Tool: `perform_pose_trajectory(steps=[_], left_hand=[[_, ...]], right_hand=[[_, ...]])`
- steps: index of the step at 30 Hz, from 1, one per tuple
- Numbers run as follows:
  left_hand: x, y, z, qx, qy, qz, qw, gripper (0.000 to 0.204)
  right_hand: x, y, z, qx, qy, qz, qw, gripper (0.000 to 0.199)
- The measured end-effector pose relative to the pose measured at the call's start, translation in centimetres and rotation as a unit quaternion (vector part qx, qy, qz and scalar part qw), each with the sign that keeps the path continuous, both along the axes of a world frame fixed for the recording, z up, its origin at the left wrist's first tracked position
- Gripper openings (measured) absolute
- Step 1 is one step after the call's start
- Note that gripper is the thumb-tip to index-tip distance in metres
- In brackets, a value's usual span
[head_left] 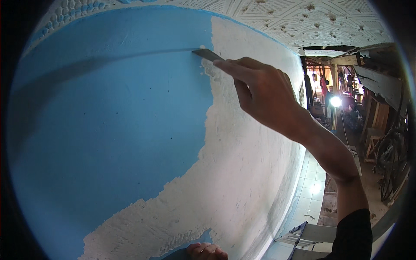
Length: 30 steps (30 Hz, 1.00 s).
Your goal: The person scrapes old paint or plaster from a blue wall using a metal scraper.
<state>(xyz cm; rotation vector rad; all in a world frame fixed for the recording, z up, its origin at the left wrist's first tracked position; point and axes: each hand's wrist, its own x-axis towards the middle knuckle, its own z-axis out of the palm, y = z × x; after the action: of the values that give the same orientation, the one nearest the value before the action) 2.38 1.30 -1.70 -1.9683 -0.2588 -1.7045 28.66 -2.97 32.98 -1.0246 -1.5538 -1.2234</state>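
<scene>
A flat-bladed scraper point(209, 54) is gripped in my right hand point(266, 89), which reaches up from the lower right. Its blade tip meets the wall at the ragged border between blue paint point(117, 112) and a pale bare patch point(242, 151). Small chipped spots show around the blade. At the lower edge, my left hand point(207, 251) appears only in part, its fingers curled in front of the wall by a small leftover blue area. Whatever those fingers may hold is hidden.
A patterned pale ceiling point(277, 19) meets the wall above. To the right, a bright lamp point(336, 101) shines amid clutter, with a wooden stool point(373, 143) and coiled cables point(392, 151). Low at right, a metal ladder point(310, 234) stands over white floor tiles point(308, 184).
</scene>
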Motion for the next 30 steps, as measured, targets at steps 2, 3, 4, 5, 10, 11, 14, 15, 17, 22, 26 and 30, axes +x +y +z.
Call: perform_pose_trajectory(steps=[2, 3, 4, 5, 10, 11, 14, 15, 17, 22, 26, 30], left_hand=[[0.2, 0.1, -0.1, -0.001, 0.004, -0.005, 1.0, 0.033], [0.1, 0.0, -0.1, -0.001, 0.006, -0.004, 1.0, 0.033], [0.0, 0.0, -0.1, -0.001, 0.005, -0.004, 1.0, 0.032], [-0.1, 0.1, -0.1, -0.001, 0.004, -0.004, 1.0, 0.032], [-0.4, -0.2, -0.7, -0.005, 0.007, -0.002, 1.0, 0.031], [-0.6, -0.1, -0.7, -0.005, 0.009, -0.002, 1.0, 0.031], [-1.2, -0.1, -1.0, -0.006, 0.013, -0.001, 1.0, 0.03], [-1.4, -0.1, -1.1, -0.007, 0.014, 0.0, 1.0, 0.03], [-1.4, -0.2, -1.5, -0.01, 0.016, -0.004, 1.0, 0.03], [-2.2, -0.6, -1.9, -0.017, 0.025, -0.003, 1.0, 0.029], [-2.9, -1.0, -2.8, -0.064, 0.041, 0.004, 0.997, 0.024], [-2.2, -0.8, -2.1, -0.026, 0.006, -0.004, 1.0, 0.026]], right_hand=[[1.3, 0.8, 1.5, 0.009, 0.006, -0.018, 1.0, 0.033], [1.6, 1.2, 2.1, 0.019, 0.014, -0.029, 0.999, 0.031], [1.2, 0.9, 2.1, 0.019, 0.011, -0.029, 0.999, 0.031], [0.6, 0.2, 1.8, 0.016, -0.005, -0.014, 1.0, 0.031], [0.5, 0.4, 2.0, 0.042, -0.01, -0.05, 0.998, 0.035], [0.4, 0.3, 2.1, 0.043, -0.01, -0.05, 0.998, 0.035], [0.2, -0.2, 1.9, 0.016, -0.01, -0.012, 1.0, 0.035], [0.2, -0.2, 1.5, 0.017, -0.012, -0.009, 1.0, 0.032], [0.5, -0.4, 1.4, 0.016, -0.016, -0.011, 1.0, 0.03], [0.0, -0.4, 0.8, 0.004, -0.016, -0.002, 1.0, 0.031], [0.6, -0.3, 1.7, 0.028, -0.008, -0.009, 1.0, 0.032], [0.7, 0.0, 1.7, 0.004, -0.006, -0.003, 1.0, 0.034]])
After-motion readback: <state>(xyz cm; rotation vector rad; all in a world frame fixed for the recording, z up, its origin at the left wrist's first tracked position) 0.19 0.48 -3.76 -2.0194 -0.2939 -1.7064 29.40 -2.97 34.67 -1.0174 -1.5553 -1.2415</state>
